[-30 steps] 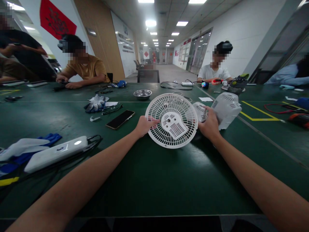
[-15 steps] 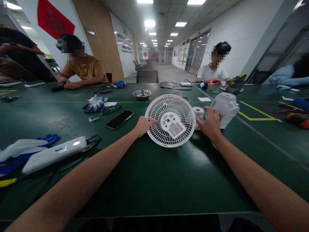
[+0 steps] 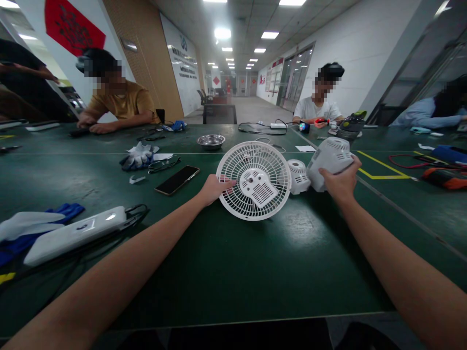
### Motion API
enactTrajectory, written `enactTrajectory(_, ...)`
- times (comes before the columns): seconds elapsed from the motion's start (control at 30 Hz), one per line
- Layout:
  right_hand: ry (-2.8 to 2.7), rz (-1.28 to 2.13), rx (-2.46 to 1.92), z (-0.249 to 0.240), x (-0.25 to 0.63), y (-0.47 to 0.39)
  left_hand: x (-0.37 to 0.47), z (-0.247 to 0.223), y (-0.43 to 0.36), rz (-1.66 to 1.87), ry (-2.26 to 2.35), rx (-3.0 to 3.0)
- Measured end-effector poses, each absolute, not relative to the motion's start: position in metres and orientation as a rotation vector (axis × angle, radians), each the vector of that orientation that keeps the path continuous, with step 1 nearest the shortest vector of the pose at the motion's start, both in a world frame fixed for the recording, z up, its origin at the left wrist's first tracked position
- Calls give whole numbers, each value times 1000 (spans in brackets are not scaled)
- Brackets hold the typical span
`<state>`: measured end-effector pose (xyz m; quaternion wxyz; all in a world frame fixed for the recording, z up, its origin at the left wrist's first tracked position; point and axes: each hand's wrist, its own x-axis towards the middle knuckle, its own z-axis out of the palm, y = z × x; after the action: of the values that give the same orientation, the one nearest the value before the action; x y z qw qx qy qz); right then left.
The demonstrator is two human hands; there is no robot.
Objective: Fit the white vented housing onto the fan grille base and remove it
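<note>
My left hand (image 3: 213, 189) grips the left rim of a white round fan grille (image 3: 233, 206), thumb across its bars and the other fingers behind it. At the grille's centre is a slotted white plate (image 3: 258, 187). My right hand (image 3: 343, 182) is closed around the right side of a white plastic fan housing (image 3: 324, 160) with slots near its top. Between the grille and this housing stands a smaller white vented plastic part (image 3: 298, 176), which neither hand holds. The grille is tilted to face me, and its lower edge is close to the green table (image 3: 248, 272).
Left of the grille lie a phone (image 3: 177, 180), work gloves (image 3: 137, 158) and a white power bank-like device (image 3: 78, 236) with cables. A metal bowl (image 3: 210, 141) stands behind. An orange-black tool (image 3: 445, 178) lies far right. Two people sit across the table.
My right hand has moved right, off the smaller vented part, and now wraps the right side of the larger housing. My left hand keeps its hold on the grille.
</note>
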<state>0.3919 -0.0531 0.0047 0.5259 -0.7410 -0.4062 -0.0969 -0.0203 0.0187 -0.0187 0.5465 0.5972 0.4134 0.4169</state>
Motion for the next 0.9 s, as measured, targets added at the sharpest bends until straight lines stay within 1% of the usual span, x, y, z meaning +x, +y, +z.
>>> enactTrajectory(0.2,-882,-5,-1922,-6,399,-48,-20,-17,16,1002,968,1422)
enactTrajectory(0.5,-881,-42,-1938,-9,404,-43,-18,-19,18,1017,955,1371)
enactTrajectory(0.9,-907,51,-2022,-14,404,-42,-19,-19,19,997,961,1365)
